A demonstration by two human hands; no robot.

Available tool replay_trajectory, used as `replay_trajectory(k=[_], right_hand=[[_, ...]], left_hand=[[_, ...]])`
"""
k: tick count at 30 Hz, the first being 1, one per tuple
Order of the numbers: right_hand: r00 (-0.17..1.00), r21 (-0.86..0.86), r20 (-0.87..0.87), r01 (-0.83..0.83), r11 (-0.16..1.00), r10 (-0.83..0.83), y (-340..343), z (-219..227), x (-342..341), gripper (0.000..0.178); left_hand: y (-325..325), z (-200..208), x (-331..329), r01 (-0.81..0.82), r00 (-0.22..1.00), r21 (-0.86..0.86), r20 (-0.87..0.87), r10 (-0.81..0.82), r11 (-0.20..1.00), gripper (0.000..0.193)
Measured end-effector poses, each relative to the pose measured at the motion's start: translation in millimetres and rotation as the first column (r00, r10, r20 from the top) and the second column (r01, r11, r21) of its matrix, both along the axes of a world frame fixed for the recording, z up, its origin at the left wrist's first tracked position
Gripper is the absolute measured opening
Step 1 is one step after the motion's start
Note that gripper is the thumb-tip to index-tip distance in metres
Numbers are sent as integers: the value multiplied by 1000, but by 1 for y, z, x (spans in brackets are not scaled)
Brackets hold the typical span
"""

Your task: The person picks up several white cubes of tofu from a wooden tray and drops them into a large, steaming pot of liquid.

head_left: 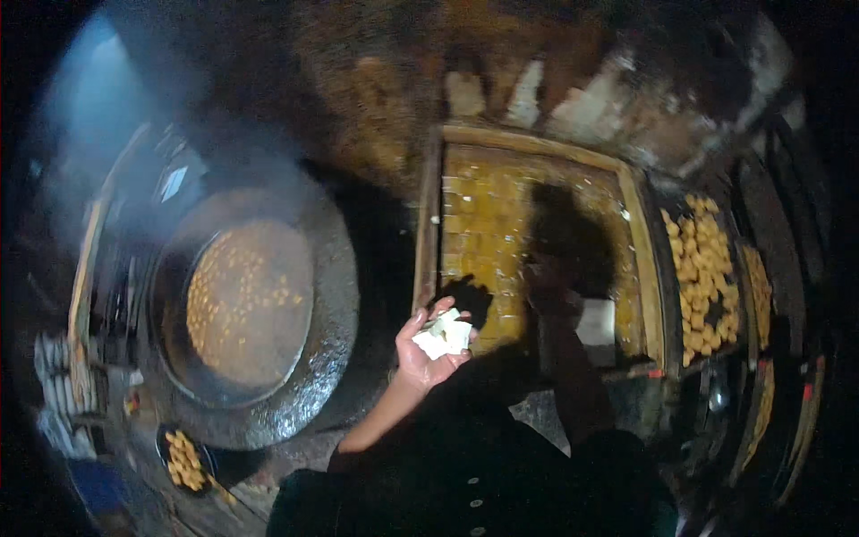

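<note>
My left hand [419, 360] is cupped palm up around several white tofu pieces [444, 335], beside the left edge of a wood-framed woven tray [483, 215]. Over the tray, my right hand [548, 285] lies in deep shadow, and its fingers cannot be made out. Near that arm, a white tofu block [597, 322] rests in the tray's lower right part. Tiny white crumbs dot the yellowish weave.
On the left, a big steaming wok [340, 358] holds many golden pieces [224, 277] in liquid. A small dark bowl of fried pieces [185, 461] stands below it. Right of the tray, more fried pieces [702, 277] fill another tray. A stained wall [376, 98] rises behind.
</note>
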State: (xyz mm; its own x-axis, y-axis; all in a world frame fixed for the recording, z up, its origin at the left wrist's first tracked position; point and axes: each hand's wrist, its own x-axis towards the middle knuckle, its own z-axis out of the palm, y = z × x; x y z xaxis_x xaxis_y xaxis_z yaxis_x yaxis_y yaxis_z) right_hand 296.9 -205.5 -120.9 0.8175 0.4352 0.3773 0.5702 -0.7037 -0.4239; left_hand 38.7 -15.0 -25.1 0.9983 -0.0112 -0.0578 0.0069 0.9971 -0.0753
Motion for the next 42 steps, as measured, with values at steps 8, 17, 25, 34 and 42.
replay_trajectory(k=[8, 17, 25, 34, 42], right_hand=[[995, 3, 97, 20, 1000, -21, -4, 2, -46, 50], [998, -21, -39, 41, 999, -42, -37, -8, -46, 43], [462, 558, -797, 321, 765, 388, -37, 29, 21, 31], [589, 721, -636, 225, 655, 498, 58, 126, -107, 47], [820, 648, 25, -449, 615, 573, 106, 177, -180, 59]], left_hand=[[82, -24, -53, -316, 949, -43, -10, 316, 948, 46], [242, -167, -186, -437, 530, 451, -570, 628, 778, 28], [286, -238, -204, 300, 137, 813, -555, 820, 500, 80], [76, 5, -48, -74, 690, 980, -83, 719, 185, 56], [2, 66, 36, -77, 955, -494, 214, 207, 866, 37]])
